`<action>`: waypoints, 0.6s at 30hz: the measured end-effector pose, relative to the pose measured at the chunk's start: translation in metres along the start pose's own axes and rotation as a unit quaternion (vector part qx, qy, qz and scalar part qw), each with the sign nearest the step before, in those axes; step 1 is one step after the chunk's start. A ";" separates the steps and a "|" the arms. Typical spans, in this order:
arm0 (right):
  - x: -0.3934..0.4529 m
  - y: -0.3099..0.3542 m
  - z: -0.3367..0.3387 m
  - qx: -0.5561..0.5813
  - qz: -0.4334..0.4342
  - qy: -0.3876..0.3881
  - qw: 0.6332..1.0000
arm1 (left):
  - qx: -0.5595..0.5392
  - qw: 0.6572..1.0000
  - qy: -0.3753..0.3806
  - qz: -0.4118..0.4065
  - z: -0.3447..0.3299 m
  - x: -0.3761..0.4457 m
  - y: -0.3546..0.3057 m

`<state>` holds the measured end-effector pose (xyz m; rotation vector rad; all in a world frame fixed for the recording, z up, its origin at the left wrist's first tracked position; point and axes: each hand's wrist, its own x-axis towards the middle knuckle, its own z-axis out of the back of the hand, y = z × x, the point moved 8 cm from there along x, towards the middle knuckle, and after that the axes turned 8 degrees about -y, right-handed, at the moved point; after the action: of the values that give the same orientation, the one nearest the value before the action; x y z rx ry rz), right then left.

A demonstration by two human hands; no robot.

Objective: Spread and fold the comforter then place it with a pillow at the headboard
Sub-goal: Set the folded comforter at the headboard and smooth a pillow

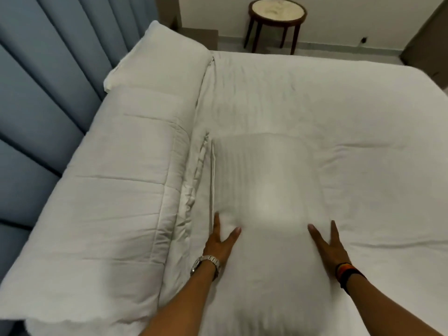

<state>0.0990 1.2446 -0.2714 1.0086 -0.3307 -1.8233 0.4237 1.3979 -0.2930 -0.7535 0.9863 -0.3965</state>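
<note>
Two bare forearms come in from the bottom edge, both reaching onto a white pillow (266, 202) that's motion-blurred. Left hand (219, 241) sits on the pillow's left side, fingers spread wide, thumb splayed inward; silver wristwatch (206, 264) on that wrist. Right hand (328, 243) on the pillow's right side, fingers likewise spread, thumb pointing inward; dark bands (346, 274) with orange stripes on that wrist. Both hands press against the pillow's sides, palms partly hidden in the fabric; can't tell if the fingers curl under it. Pillow lies between the two hands, extending away from the fingertips across the white sheet (339, 105).

Left of the left fingers, just past a rumpled ridge of sheet, the folded white comforter (109, 190) lies in a long band along the blue padded headboard (36, 105). Beyond it, well ahead of the left fingers, a second pillow (160, 59) rests against the headboard. Far ahead of the right fingers, off the bed, a round side table (277, 13) on dark legs.
</note>
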 end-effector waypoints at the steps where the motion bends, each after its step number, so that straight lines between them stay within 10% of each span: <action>1: 0.002 0.001 -0.001 0.021 0.008 0.016 1.000 | -0.024 1.000 -0.018 0.000 -0.004 -0.005 -0.007; 9: -0.033 0.079 0.001 0.197 0.090 -0.019 0.976 | -0.055 0.973 -0.154 -0.163 0.033 -0.039 -0.142; 18: -0.151 0.261 -0.059 0.282 0.199 0.001 0.939 | 0.068 0.905 -0.274 -0.318 0.268 -0.087 -0.278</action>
<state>0.3328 1.2614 -0.0730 1.2185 -1.0228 -1.3785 0.6176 1.3648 0.0500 -0.9827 0.1571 -0.7574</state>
